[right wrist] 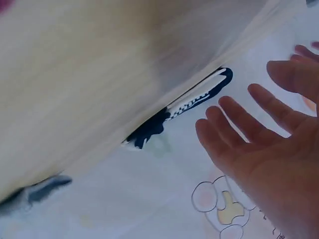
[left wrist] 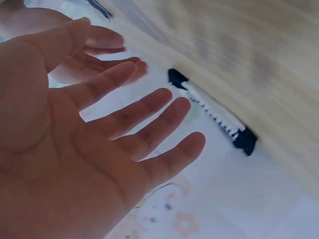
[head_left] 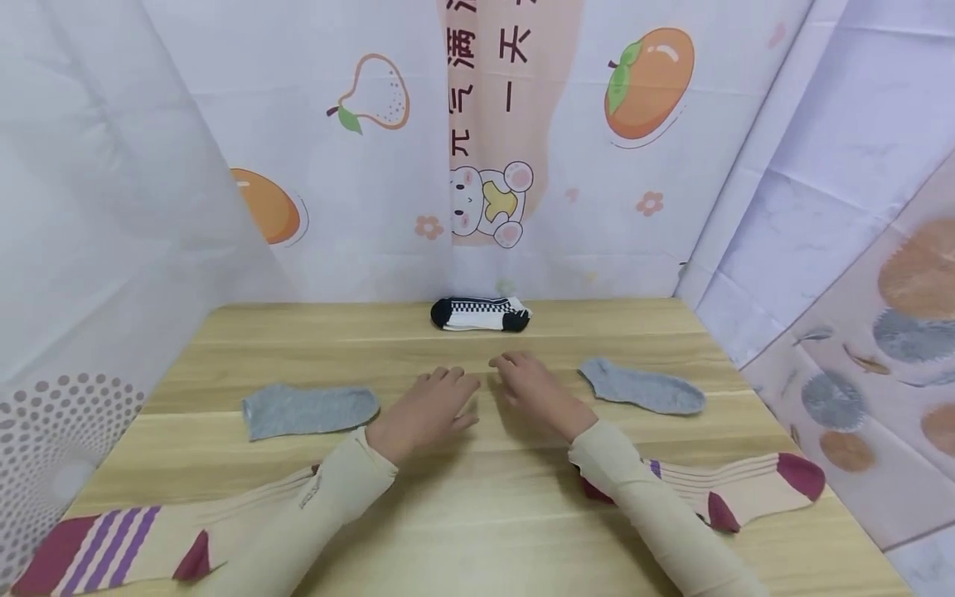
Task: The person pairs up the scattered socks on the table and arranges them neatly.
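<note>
Near the table's middle, my left hand hovers palm down with its fingers extended and nothing held. To its right, my right hand is held likewise, a small gap between the two. Beyond both lies a black-and-white checked ankle sock, perhaps a stacked pair; the left wrist view also shows this sock past the fingertips. A grey ankle sock lies flat left of my left hand. Another grey ankle sock lies right of my right hand.
A long cream sock with maroon ends and purple stripes lies front left, partly under my left sleeve. Its lookalike lies front right, partly behind my right sleeve. Printed curtains border the wooden table at back and sides.
</note>
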`<state>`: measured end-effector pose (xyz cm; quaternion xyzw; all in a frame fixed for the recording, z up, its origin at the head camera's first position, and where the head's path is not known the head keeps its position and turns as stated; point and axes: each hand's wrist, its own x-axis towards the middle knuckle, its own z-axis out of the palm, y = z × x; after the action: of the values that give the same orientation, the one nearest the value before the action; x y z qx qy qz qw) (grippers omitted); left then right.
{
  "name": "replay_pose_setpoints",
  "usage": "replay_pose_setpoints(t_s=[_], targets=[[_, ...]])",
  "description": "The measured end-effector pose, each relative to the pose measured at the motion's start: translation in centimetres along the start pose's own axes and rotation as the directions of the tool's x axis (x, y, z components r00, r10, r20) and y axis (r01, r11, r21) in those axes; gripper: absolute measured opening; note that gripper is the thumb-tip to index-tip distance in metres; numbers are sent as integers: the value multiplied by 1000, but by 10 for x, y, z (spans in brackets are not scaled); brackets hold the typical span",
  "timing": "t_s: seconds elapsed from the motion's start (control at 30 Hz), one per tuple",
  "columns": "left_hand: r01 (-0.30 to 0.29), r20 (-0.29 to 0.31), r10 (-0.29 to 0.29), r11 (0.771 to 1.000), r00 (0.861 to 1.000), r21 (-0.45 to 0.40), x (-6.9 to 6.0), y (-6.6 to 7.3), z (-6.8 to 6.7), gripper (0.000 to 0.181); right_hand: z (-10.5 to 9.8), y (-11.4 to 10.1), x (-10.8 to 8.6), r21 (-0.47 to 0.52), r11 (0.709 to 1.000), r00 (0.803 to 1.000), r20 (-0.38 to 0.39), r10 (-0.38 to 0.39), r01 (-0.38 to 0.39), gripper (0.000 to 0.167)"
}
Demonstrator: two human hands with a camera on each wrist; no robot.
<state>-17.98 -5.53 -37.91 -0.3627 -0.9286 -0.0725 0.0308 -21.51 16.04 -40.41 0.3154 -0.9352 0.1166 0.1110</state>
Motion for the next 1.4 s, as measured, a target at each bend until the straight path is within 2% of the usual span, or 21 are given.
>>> replay_pose_setpoints(t_s=[0.13, 0.23, 0.4, 0.63, 0.77, 0.9, 1.0, 1.07, 1.23, 1.4], targets=[[-49, -32, 50, 998, 998, 40, -21, 3, -9, 40, -1, -11, 5, -3, 1000, 1000, -10, -10, 10, 33], [-41, -41, 42, 999, 998, 34, -37, -2, -19, 44, -5, -21, 9, -6, 1000, 1000, -4, -6, 6, 34], [55, -49, -54, 998, 997, 9, -61, -19, -33, 47, -9, -41, 18, 5, 999, 999, 29, -38, 38, 35], [121, -87, -119, 993, 989, 15, -84, -48, -47, 45, -5, -70, 36, 3, 993, 993, 13, -114, 114, 34], [163, -77, -164, 986, 983, -25, -96, -67, -63, 43, 0, -88, 50, -16, 991, 990, 28, -136, 136, 35], [248, -52, -252, 966, 966, -70, -107, -91, -82, 41, 4, -106, 63, -16, 988, 987, 51, -152, 153, 35], [325, -8, -327, 940, 945, -103, -111, -107, -92, 43, 6, -115, 72, -13, 985, 984, 56, -169, 170, 35], [358, 21, -358, 926, 933, -121, -114, -117, -95, 44, 8, -120, 77, -12, 983, 982, 50, -184, 185, 35], [390, 69, -383, 907, 921, -159, -120, -142, -90, 44, 16, -133, 91, -18, 980, 978, 60, -199, 200, 36], [411, 119, -395, 894, 911, -180, -129, -174, -77, 44, 21, -146, 100, -39, 983, 972, 159, -173, 181, 40]])
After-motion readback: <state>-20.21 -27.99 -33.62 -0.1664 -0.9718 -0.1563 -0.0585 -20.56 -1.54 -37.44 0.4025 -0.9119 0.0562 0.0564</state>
